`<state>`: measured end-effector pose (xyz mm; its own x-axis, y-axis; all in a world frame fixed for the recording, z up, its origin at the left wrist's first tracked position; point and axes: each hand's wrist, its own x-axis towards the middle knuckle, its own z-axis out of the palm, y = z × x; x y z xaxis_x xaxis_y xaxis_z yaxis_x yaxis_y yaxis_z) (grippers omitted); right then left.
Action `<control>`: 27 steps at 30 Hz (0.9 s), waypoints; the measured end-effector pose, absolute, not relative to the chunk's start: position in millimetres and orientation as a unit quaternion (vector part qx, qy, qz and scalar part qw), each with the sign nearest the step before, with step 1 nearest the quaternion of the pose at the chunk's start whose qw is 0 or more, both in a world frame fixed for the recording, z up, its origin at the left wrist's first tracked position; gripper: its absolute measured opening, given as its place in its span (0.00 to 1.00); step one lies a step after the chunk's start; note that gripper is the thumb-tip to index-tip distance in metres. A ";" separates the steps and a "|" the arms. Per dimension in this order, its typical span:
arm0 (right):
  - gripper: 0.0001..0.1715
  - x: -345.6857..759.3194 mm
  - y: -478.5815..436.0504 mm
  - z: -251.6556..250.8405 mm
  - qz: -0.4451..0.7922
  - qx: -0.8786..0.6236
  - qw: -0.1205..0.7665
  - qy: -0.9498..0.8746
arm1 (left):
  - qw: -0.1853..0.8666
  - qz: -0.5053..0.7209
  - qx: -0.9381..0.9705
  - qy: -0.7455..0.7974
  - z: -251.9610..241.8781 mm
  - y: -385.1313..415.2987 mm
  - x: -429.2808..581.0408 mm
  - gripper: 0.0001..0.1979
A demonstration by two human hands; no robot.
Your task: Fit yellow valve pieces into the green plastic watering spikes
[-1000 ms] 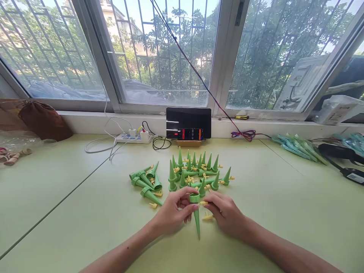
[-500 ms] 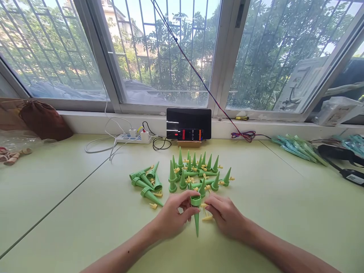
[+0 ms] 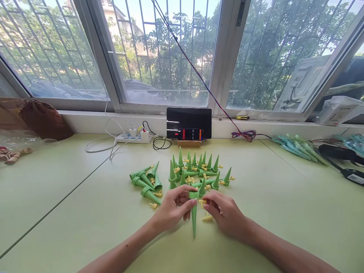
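My left hand (image 3: 173,210) is closed round the wide end of a green cone spike (image 3: 194,216), whose tip points down toward me. My right hand (image 3: 224,214) pinches a small yellow valve piece (image 3: 202,202) right beside the cone's collar. Another yellow piece (image 3: 207,218) lies on the table under my right hand. Just beyond my hands stands a cluster of upright green cones (image 3: 196,170) mixed with yellow pieces. A pile of cones lying on their sides (image 3: 146,182) is to the left of it.
A phone on a wooden stand (image 3: 190,134) leans against a dark tablet by the window sill. A power strip with cables (image 3: 132,137) lies at the back left. Teal and green packets (image 3: 298,148) and a black device (image 3: 339,153) lie at the right; a brown bag (image 3: 45,119) is at the far left.
Both hands have shifted slightly away from me with the cone, and the cone has turned more upright. The right hand's yellow piece has stayed against the cone's collar.
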<state>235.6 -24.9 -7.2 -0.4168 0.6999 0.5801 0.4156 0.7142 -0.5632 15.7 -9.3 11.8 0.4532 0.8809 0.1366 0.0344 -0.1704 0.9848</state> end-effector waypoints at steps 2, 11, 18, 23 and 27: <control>0.07 236.2 -25.9 -7.1 0.175 -0.333 0.427 -0.822 | 0.551 0.391 0.650 0.347 11.4 -8.6 15.1 0.18; 0.10 235.1 -24.9 -9.7 0.157 -0.322 0.439 -0.824 | 0.569 0.391 0.634 0.347 11.2 -8.7 15.7 0.20; 0.13 235.1 -24.0 -6.8 0.119 -0.298 0.449 -0.834 | 0.578 0.378 0.639 0.340 11.1 -11.1 17.0 0.20; 0.16 235.6 -25.3 -10.6 0.098 -0.293 0.445 -0.841 | 0.586 0.359 0.642 0.341 9.5 -12.2 17.4 0.20; 0.19 235.1 -25.9 -11.8 0.093 -0.298 0.442 -0.841 | 0.572 0.348 0.655 0.349 10.0 -14.0 17.8 0.20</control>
